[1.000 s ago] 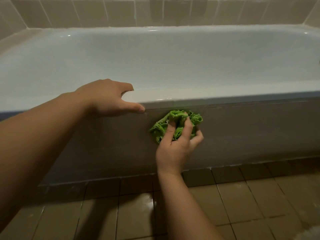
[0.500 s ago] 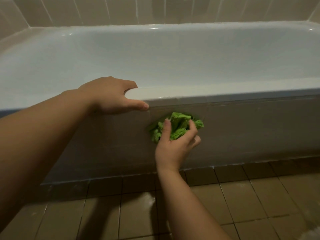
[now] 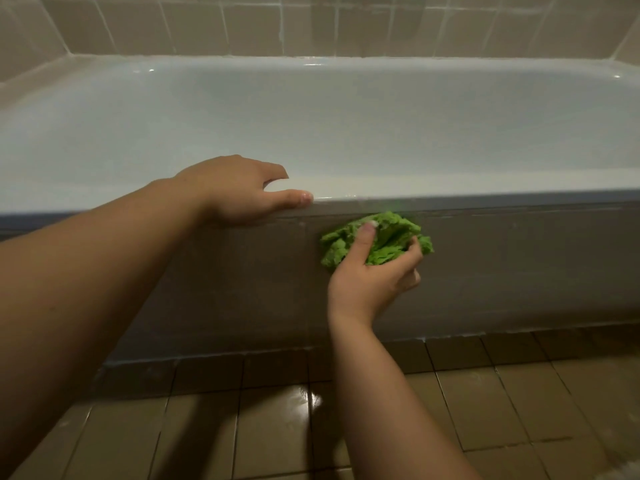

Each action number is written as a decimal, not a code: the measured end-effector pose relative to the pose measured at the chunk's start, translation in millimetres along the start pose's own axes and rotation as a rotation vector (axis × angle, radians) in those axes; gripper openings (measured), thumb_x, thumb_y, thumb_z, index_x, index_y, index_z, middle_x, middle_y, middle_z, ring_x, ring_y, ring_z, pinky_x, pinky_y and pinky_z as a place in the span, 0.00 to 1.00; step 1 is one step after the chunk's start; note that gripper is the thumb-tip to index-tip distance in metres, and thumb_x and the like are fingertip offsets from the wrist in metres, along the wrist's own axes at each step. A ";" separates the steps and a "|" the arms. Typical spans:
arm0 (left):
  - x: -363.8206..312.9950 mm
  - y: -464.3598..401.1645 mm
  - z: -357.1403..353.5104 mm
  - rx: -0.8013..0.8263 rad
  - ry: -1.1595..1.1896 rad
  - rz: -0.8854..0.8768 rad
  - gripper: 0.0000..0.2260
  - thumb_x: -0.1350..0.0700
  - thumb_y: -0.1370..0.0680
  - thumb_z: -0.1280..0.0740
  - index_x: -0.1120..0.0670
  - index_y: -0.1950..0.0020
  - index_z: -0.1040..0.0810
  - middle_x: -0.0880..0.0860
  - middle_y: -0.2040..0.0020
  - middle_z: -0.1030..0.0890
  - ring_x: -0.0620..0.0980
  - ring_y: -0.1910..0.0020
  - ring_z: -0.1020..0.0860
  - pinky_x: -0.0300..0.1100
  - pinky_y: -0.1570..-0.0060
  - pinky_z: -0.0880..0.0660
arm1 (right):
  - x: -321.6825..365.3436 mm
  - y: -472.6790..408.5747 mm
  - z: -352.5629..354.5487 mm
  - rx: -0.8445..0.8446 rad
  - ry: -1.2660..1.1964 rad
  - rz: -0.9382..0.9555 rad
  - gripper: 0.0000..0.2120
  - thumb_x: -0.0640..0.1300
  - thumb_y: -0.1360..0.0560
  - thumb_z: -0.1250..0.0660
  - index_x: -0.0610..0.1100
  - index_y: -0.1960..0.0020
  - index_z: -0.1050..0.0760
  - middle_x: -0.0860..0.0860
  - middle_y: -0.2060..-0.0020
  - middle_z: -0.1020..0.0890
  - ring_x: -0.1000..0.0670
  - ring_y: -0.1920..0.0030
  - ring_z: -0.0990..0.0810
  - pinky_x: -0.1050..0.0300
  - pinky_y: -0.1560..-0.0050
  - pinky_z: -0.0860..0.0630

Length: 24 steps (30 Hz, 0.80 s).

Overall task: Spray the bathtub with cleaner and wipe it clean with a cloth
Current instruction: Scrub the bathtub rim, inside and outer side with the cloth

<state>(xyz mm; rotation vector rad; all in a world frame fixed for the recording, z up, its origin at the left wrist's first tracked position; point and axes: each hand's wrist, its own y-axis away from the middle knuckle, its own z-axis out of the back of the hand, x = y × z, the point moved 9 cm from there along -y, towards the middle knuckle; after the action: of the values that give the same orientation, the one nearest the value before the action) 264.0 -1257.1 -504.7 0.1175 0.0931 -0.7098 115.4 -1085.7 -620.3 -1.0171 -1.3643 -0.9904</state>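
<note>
— Green crumpled cloth [image 3: 381,241], where is it?

— I see it bunched in my right hand [image 3: 372,277], fingers curled round it, pressed against the grey front panel [image 3: 519,265] just under the rim of the pale glossy bathtub [image 3: 450,192].

— And the left hand [image 3: 239,192]?

— Resting on that rim, fingers relaxed, thumb along the edge, holding nothing.

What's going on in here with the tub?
A person is cleaning a bathtub. The right hand grips a crumpled green cloth and presses it against the tub's grey outer side panel, just under the rim. The left hand rests on the rim for support. No spray bottle is in view.
</note>
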 end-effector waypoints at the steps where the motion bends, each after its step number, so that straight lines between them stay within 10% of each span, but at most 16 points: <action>1: -0.7 0.0 0.3 0.000 0.000 0.000 0.45 0.15 0.36 0.57 0.40 0.33 0.27 0.47 0.34 0.21 0.48 0.47 0.30 0.47 0.48 0.34 | -5.4 4.5 -1.7 0.006 0.008 -0.030 0.32 0.62 0.22 0.33 0.50 0.25 0.39 0.48 0.35 0.37 0.42 0.41 0.24 0.53 0.46 0.23; 8: 0.3 -2.1 -0.1 -0.024 0.011 0.007 0.43 0.16 0.35 0.55 0.40 0.34 0.25 0.47 0.33 0.21 0.51 0.45 0.27 0.47 0.48 0.33 | 11.6 23.8 -19.5 0.102 -0.056 -0.042 0.32 0.61 0.24 0.29 0.54 0.27 0.38 0.51 0.37 0.39 0.45 0.41 0.25 0.66 0.52 0.26; 13: -3.7 -3.5 -0.1 -0.015 0.020 0.004 0.38 0.16 0.31 0.53 0.40 0.37 0.24 0.47 0.39 0.20 0.50 0.48 0.28 0.48 0.49 0.32 | -15.9 3.5 -3.8 0.056 0.009 -0.095 0.33 0.61 0.23 0.31 0.49 0.26 0.40 0.45 0.31 0.37 0.39 0.38 0.24 0.54 0.46 0.23; 18: -3.6 -3.6 0.8 -0.032 0.029 0.009 0.40 0.16 0.33 0.52 0.40 0.38 0.23 0.46 0.39 0.19 0.49 0.48 0.28 0.47 0.50 0.32 | -1.3 33.9 -26.7 0.169 -0.045 -0.065 0.33 0.58 0.24 0.28 0.51 0.26 0.40 0.51 0.35 0.40 0.46 0.40 0.27 0.73 0.55 0.30; 24: -2.4 -6.1 -0.3 -0.032 0.037 0.012 0.41 0.16 0.35 0.54 0.40 0.40 0.23 0.45 0.41 0.19 0.50 0.47 0.26 0.48 0.47 0.29 | -13.1 8.6 -6.5 0.051 -0.017 -0.084 0.32 0.59 0.23 0.30 0.49 0.26 0.39 0.46 0.31 0.38 0.41 0.38 0.25 0.59 0.49 0.25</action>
<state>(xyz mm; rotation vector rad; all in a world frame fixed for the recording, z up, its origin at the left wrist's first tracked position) 258.2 -1260.1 -505.1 0.1011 0.1393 -0.6939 125.7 -1090.0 -633.1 -0.9386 -1.4494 -1.0050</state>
